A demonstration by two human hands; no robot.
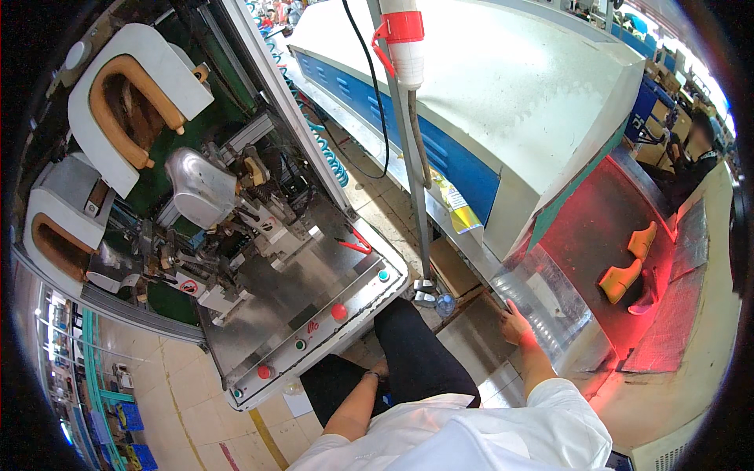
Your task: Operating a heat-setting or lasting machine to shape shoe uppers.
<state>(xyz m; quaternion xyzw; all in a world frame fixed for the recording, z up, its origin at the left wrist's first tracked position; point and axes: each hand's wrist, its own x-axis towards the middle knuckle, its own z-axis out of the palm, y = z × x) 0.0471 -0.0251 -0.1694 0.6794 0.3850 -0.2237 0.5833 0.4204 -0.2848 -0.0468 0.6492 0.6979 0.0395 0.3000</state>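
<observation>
The boot-shaped pieces, two yellow (620, 280) (642, 242) and one reddish (646, 297), lie on the red-lit belt (585, 228), beyond the metal plate (554, 302) and clear of both hands. The right hand (516, 326) is at the near edge of the plate, fingers apart, with no object visible between them; contact with the edge cannot be confirmed. The left hand (380, 369) is on the lap; its fingers are mostly hidden, so their state cannot be told. Each piece is probably light enough for one hand and fairly stiff; material and surface grip cannot be determined. Grasp around the narrow upright shaft, avoiding pressure on the toe; allow for possible warmth under the red light. The large white housing (518, 102) bounds the far side of the belt, and the upright post (416, 204) stands between it and the clamping machine (259, 259). A clear bottle (445, 304) sits near the post's foot.
</observation>
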